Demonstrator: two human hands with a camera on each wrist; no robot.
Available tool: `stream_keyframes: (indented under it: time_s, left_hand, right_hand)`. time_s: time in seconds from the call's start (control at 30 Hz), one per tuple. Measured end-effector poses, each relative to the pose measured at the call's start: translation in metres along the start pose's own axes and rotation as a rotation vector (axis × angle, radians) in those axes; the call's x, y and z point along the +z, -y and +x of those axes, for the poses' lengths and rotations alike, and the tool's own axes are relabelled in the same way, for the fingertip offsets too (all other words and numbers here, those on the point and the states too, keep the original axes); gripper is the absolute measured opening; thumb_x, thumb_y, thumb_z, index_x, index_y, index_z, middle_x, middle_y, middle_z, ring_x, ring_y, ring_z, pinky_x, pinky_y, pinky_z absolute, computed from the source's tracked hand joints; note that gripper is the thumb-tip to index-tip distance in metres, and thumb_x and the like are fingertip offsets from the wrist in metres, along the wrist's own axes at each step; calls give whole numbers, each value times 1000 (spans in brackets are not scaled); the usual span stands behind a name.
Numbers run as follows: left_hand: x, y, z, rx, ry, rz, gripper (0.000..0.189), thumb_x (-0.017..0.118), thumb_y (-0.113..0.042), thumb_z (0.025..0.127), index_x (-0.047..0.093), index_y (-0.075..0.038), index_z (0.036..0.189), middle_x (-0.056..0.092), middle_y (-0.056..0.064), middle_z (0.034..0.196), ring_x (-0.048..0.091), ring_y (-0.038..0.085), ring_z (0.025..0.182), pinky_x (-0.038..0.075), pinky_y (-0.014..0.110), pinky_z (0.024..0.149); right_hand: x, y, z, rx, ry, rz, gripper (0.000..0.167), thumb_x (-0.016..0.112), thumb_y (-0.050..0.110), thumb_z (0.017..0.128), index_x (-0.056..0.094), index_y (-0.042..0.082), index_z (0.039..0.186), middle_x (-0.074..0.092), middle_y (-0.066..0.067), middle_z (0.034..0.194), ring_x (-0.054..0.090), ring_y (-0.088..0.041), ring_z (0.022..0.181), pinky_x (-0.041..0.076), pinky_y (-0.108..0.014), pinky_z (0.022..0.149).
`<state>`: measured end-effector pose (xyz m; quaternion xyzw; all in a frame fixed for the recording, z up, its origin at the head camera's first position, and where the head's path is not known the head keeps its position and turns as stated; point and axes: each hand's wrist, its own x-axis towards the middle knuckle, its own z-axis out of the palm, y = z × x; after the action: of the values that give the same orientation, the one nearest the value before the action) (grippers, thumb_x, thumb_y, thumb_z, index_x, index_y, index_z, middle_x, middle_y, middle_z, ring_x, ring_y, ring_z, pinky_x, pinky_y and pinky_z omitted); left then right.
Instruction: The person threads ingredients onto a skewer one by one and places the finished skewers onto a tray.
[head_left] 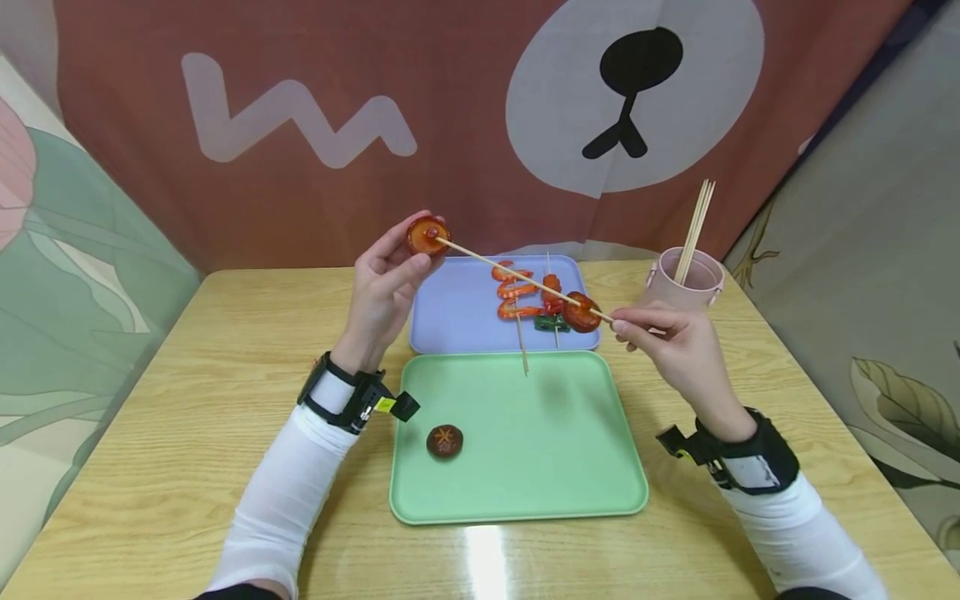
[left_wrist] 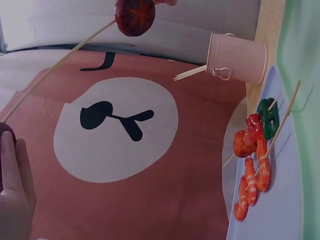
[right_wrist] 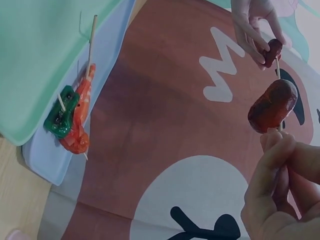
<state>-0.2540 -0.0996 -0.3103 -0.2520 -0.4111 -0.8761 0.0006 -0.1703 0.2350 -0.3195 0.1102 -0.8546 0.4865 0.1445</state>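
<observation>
My left hand [head_left: 386, 287] holds a toy shiitake mushroom [head_left: 418, 237] between thumb and fingers, its orange underside turned to the right. A thin bamboo skewer [head_left: 502, 268] slants across, its far end meeting the stem on that underside; how deep it goes in cannot be told. Near the skewer's other end, my right hand [head_left: 671, 342] pinches it just below a second mushroom [right_wrist: 272, 106], which is threaded on it. The cross-cut top of that second mushroom [left_wrist: 135, 17] shows in the left wrist view. A third mushroom [head_left: 445, 442] lies cap up on the green tray [head_left: 540, 467].
Behind the green tray is a blue tray [head_left: 450, 312]. On it lie a shrimp skewer [head_left: 517, 289], its stick overhanging the green tray, and a skewer with red and green pieces [head_left: 552, 300]. A pink bucket [head_left: 678, 287] at the back right holds several bamboo skewers [head_left: 696, 229].
</observation>
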Motion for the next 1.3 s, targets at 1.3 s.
stream_keyframes:
  time_s: [1.3]
  left_hand:
    - [2, 13, -5, -170, -88, 80, 46, 67, 0, 85, 55, 2, 129, 61, 10, 122, 63, 21, 107, 51, 33, 92]
  right_hand:
    - [4, 5, -6, -30, 38, 21, 12, 70, 5, 84, 74, -1, 94, 68, -2, 78, 64, -9, 59, 56, -23, 57]
